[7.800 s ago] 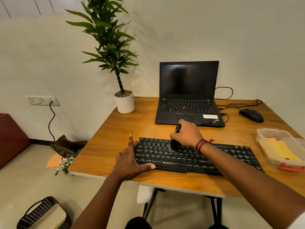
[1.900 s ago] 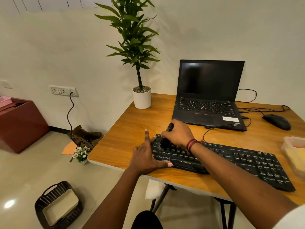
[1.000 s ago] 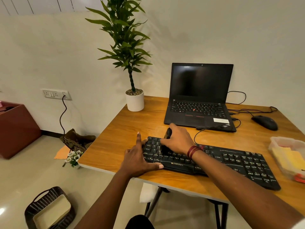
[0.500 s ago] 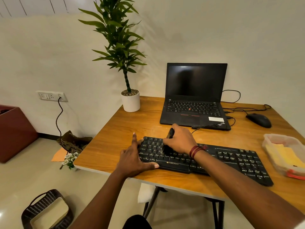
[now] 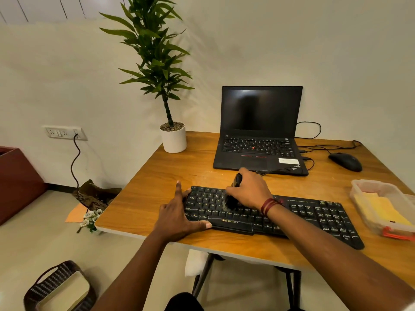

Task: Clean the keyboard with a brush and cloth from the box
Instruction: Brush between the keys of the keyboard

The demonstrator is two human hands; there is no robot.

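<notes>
A black keyboard (image 5: pixel 314 216) lies along the front of the wooden table (image 5: pixel 157 180). My right hand (image 5: pixel 249 191) grips a black brush (image 5: pixel 230 202), its bristles down on the keys left of the keyboard's middle and its handle end sticking up behind my fingers. My left hand (image 5: pixel 177 215) lies flat at the keyboard's left end, index finger pointing away along the edge and thumb against the front edge. A clear plastic box (image 5: pixel 379 189) at the right holds a yellow cloth (image 5: pixel 381 209).
An open black laptop (image 5: pixel 260 131) stands behind the keyboard, with cables and a black mouse (image 5: pixel 345 161) to its right. A potted plant (image 5: pixel 174 140) occupies the table's back left corner. A woven basket (image 5: pixel 58 286) sits on the floor at lower left.
The brush and my right hand have stayed over the keyboard's left half with small strokes. My left hand has kept its place. The camera view has shifted slightly.
</notes>
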